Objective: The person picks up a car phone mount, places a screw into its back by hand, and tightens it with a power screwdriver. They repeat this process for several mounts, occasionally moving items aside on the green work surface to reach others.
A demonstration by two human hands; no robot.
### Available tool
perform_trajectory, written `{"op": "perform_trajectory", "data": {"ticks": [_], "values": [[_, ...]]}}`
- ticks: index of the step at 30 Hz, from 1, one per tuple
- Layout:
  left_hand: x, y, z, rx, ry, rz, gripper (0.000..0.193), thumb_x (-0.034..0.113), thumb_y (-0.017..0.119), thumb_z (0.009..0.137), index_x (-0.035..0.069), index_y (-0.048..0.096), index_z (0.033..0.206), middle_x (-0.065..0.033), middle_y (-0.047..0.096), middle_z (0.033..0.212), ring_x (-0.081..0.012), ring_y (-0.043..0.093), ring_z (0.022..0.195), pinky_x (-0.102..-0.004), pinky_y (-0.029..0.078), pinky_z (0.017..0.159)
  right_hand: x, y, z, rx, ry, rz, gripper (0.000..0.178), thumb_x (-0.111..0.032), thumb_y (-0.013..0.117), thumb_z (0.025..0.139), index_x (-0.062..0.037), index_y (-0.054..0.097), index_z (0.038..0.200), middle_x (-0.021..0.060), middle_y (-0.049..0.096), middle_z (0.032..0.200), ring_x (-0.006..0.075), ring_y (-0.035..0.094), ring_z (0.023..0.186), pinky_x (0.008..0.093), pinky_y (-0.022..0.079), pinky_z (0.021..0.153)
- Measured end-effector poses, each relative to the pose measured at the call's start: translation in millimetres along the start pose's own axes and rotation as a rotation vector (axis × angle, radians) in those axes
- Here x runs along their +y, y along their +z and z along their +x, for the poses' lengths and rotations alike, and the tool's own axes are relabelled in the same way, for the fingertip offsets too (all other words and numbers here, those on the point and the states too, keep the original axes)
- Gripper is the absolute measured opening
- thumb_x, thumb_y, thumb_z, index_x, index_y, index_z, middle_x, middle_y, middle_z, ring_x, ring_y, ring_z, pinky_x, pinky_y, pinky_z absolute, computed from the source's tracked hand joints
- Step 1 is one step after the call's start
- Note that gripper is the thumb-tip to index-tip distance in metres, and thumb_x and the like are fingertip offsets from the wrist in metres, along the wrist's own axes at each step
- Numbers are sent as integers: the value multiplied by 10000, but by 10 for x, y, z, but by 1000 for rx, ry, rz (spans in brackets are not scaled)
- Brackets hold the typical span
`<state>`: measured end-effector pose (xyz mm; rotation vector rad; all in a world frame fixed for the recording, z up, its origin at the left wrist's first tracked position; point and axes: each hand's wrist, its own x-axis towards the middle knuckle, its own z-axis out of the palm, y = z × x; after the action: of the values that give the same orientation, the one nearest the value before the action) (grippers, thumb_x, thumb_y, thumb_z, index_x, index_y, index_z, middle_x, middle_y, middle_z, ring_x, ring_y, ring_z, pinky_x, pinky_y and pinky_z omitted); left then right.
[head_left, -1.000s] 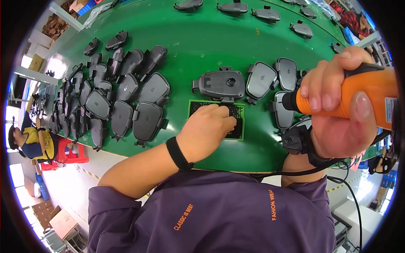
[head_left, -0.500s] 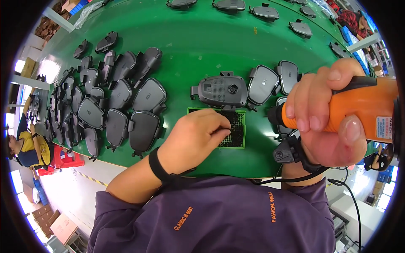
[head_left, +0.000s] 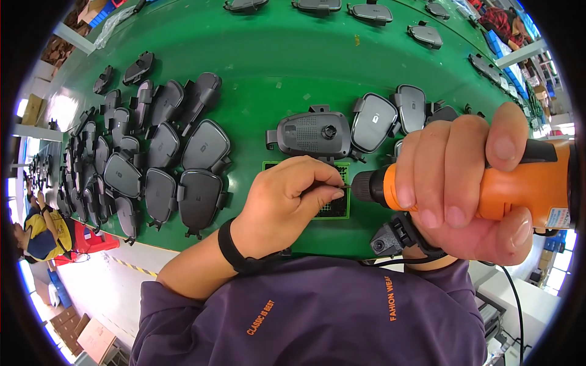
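My right hand (head_left: 455, 171) is wrapped round an orange electric screwdriver (head_left: 534, 189) with a black nose, held sideways so its bit points left. Thumb and forefinger of my left hand (head_left: 278, 195) pinch together at the bit's tip; whatever is between them is too small to make out. Below them lies a green-rimmed tray (head_left: 348, 204) with a dark grid inside, partly covered by my left hand. Just beyond the tray, a dark grey phone holder (head_left: 305, 135) lies with its perforated back and round knob upward.
Many similar phone holders (head_left: 201, 194) crowd the green table (head_left: 256, 91) on the left. More phone holders (head_left: 374, 122) lie right of the tray, and others (head_left: 370, 12) line the far side. A black cable (head_left: 516, 299) hangs at lower right. Another person (head_left: 43, 235) sits at far left.
The screwdriver in my right hand has moved left, bringing its bit to my left fingertips. My left hand stays pinched over the tray. The whole view has shifted slightly.
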<state>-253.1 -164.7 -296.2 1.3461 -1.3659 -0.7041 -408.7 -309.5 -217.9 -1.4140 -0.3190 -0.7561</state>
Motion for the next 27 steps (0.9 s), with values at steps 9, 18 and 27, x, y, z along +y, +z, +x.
{"op": "perform_trajectory", "data": {"ticks": [9,18,27], "values": [[11,21,11,-40,-61,-83,126,-2,726,841,16,671,952,-85,659,855,-240,640,781,-337,512,681,-44,16,-1,-26,33,-36,423,-359,656,926,-118,439,1199,-34,572,758,119,590,641,299,516,685],[19,47,17,-49,-67,-99,131,-10,715,851,17,667,970,-88,650,870,-235,640,799,-331,511,694,-53,-36,46,-148,20,28,422,-346,661,924,-118,436,1198,-33,573,757,116,580,620,294,515,658],[23,76,24,-62,-44,-95,138,-7,721,837,13,652,955,-100,629,843,-259,623,760,-341,511,694,-2,51,29,-20,-21,12,431,-344,676,913,-118,445,1198,-37,577,747,114,584,622,285,516,651]]}}
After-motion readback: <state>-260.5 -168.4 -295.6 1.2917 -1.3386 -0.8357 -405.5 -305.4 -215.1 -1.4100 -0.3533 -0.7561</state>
